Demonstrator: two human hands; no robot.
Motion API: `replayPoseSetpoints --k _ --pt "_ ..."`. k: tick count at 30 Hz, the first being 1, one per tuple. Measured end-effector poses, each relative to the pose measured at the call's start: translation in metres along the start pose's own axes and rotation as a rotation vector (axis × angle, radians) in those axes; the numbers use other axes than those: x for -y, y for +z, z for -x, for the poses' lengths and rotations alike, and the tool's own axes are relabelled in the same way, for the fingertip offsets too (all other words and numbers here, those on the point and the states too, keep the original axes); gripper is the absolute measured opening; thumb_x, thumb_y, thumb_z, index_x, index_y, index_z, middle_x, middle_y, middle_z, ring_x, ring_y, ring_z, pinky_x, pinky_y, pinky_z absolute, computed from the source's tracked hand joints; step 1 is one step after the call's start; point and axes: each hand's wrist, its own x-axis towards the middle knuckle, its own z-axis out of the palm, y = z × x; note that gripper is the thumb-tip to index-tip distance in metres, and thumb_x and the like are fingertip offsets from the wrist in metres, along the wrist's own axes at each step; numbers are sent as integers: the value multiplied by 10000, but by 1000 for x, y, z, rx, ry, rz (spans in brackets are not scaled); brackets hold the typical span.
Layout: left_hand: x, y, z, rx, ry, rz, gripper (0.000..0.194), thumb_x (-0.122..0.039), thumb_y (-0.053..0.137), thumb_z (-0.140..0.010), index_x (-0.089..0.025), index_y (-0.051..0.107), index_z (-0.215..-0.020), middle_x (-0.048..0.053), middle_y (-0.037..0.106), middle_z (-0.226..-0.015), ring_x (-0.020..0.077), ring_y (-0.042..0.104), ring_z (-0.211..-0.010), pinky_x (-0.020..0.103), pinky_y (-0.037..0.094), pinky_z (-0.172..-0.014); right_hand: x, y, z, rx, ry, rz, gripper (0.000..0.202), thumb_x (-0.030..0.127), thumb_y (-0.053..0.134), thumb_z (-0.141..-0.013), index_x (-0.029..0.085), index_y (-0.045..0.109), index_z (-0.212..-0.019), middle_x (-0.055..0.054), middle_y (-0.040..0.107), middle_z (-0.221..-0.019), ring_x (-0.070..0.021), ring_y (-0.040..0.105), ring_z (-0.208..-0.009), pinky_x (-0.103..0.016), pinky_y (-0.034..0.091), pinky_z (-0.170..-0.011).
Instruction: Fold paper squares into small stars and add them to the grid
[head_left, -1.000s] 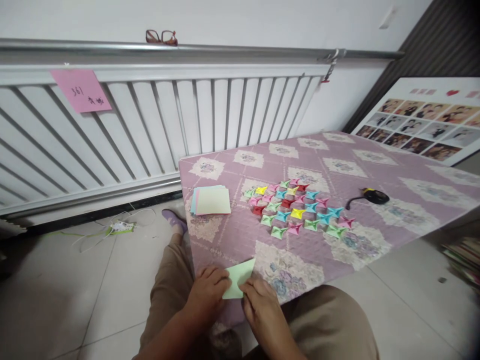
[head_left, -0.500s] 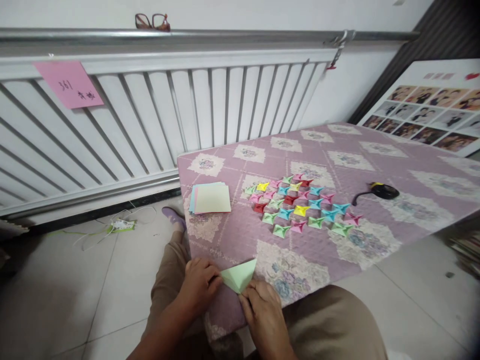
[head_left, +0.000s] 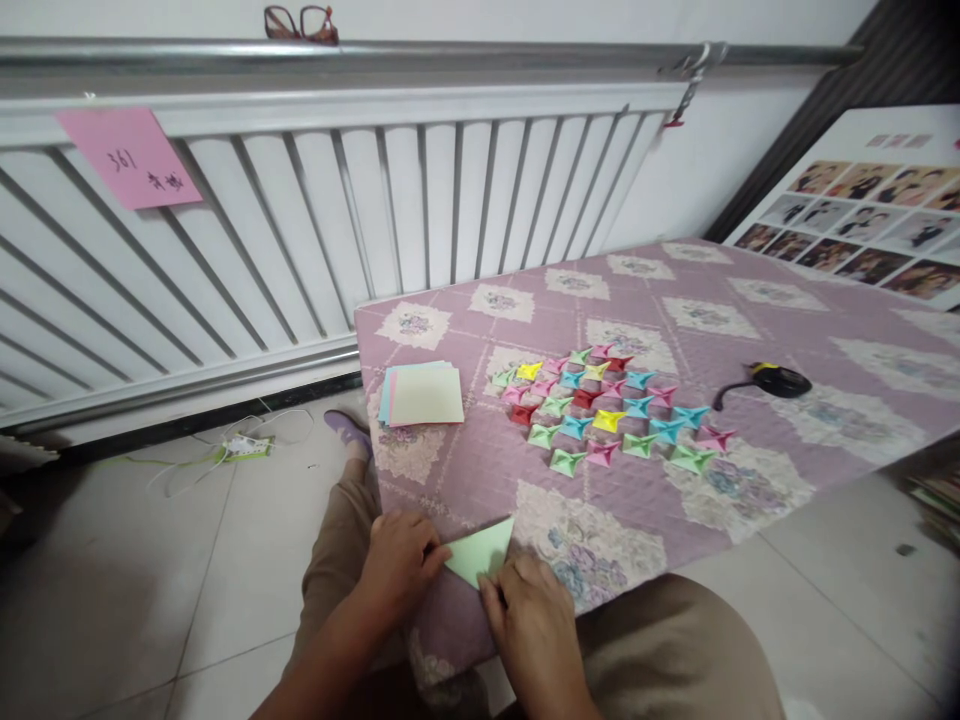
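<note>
A light green sheet of paper, folded into a triangle, lies near the table's front corner between my hands. My left hand pinches its left tip with bent fingers. On the lower right side, my right hand is closed, its thumb and fingers at the paper's edge. Beyond them, a stack of square paper sheets, cream on top with pink and blue showing beneath, sits at the left. Several small folded paper pieces in green, pink, red, yellow and blue stand in rows to its right.
A purple floral cloth covers the table. A black object with a short cord or strap lies at the right. Behind are a white radiator, a metal pipe with glasses on it, and a photo board. A power strip is on the floor.
The view has shifted slightly. My right thumb and fingers have moved a little up onto the green paper's lower edge. My left hand keeps its hold on the left tip.
</note>
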Motion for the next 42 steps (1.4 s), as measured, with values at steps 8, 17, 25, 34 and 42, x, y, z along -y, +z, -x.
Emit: replayPoseSetpoints --k 8,17,25,34,42 --pt "-4 -9 -6 78 -8 -69 207 -384 576 -859 -212 631 -758 17 648 -874 227 552 -887 375 321 -793 4 -6 -9 129 36 57 172 267 614 -832 222 626 -667 -69 647 -890 -241 559 -859 -347 365 -736" --pt "-6 -12 -11 121 3 -114 213 -396 576 -850 -210 651 -777 30 659 -893 238 569 -893 377 340 -782 11 -16 -16 301 92 101 181 282 536 -878 211 670 -779 -82 649 -958 -244 581 -926 -345 386 -772" --pt "-9 -15 -14 164 -4 -142 228 -406 554 -850 -213 665 -801 50 667 -909 259 579 -911 390 356 -803 14 -19 -19 349 115 116 195 290 517 -883 204 680 -816 -92 652 -1010 -242 580 -968 -337 389 -804" --pt "-8 -15 -17 183 37 -196 241 -398 534 -859 -193 658 -827 69 670 -899 275 590 -921 395 383 -806 13 -14 -18 268 81 143 162 280 571 -853 204 667 -746 -108 664 -971 -249 604 -914 -345 414 -755" --pt "-3 -11 -11 109 96 -206 169 -351 557 -878 -191 591 -921 45 630 -968 236 556 -952 364 372 -817 10 -11 -12 114 26 107 159 249 622 -816 205 611 -663 -80 658 -886 -213 597 -822 -312 392 -716"
